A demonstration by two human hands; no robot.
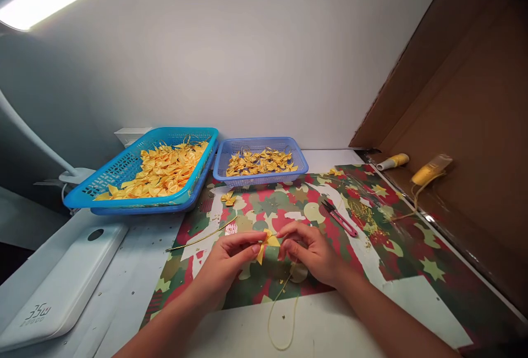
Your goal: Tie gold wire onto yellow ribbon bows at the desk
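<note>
My left hand (226,262) is closed, pinching a yellow ribbon bow (270,240) between thumb and fingertips, with one tail pointing down. At the bow's right side my right hand (317,252) is also closed, its fingertips on a thin yellow cord (269,322). The cord hangs below that hand in a loop over the table's front. What lies exactly between the right fingertips is partly hidden. Beyond the left hand lie a loose gold cord (202,240) and another yellow bow (228,198). Red-handled thread snips (340,219) rest to the right of my right hand.
A blue basket (140,202) heaped with yellow bows stands back left, beside a smaller purple basket (260,179) of bows. Two yellow thread spools, one upright-tilted (429,170) and one lying (394,161), sit by the cardboard wall (462,88). A white power bank (66,286) lies left.
</note>
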